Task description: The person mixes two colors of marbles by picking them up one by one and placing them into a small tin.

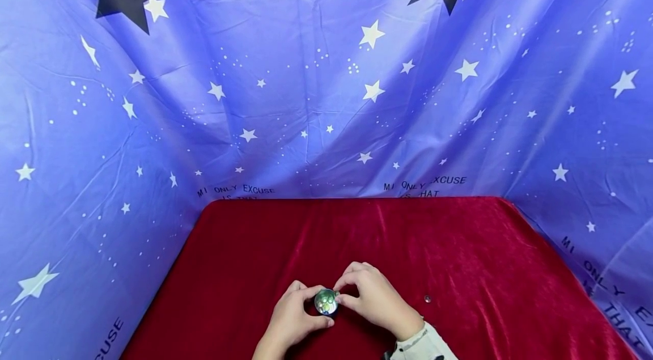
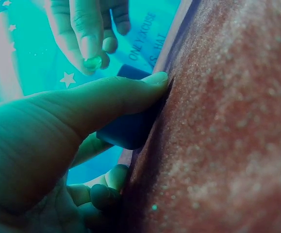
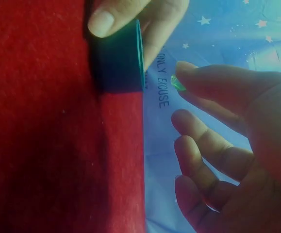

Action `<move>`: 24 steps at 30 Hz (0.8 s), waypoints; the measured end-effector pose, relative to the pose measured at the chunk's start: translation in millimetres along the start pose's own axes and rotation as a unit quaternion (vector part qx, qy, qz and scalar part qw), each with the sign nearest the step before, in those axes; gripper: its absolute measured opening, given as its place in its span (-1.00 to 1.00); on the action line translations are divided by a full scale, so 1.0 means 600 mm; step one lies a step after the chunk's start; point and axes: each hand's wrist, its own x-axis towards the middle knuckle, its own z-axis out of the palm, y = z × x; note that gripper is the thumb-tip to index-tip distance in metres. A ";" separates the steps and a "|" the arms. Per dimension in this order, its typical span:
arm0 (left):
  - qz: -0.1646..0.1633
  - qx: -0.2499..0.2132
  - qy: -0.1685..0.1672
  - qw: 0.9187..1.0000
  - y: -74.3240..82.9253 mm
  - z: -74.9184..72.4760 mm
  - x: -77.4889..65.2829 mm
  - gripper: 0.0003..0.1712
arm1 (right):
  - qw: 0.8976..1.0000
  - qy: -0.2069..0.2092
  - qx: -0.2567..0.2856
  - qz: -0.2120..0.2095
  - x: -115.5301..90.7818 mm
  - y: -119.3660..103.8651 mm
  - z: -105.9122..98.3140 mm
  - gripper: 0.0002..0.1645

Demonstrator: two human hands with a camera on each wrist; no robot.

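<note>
A small, round, dark blue container (image 1: 326, 303) stands on the red velvet cloth, near the front. Shiny, greenish round shapes show inside its rim. My left hand (image 1: 292, 317) grips it by the side, with the thumb on the near wall and a finger on the far one. Between the thumb and forefinger of my right hand (image 1: 376, 299) is a small green glass bead (image 3: 177, 83), pinched at the fingertips. In the right wrist view the bead is just apart from the container's rim, and the other fingers are loosely bent.
On the red cloth (image 1: 245, 258), to the right of my right hand, lies a small shiny round piece (image 1: 427, 299). A blue curtain (image 1: 306, 76) with stars and lettering surrounds the table's back and sides.
</note>
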 end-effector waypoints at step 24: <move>-0.005 -0.003 0.000 1.000 0.000 -0.002 -0.002 -0.32 | 1.000 -0.004 -0.001 -0.013 -0.008 -0.004 0.002 -0.84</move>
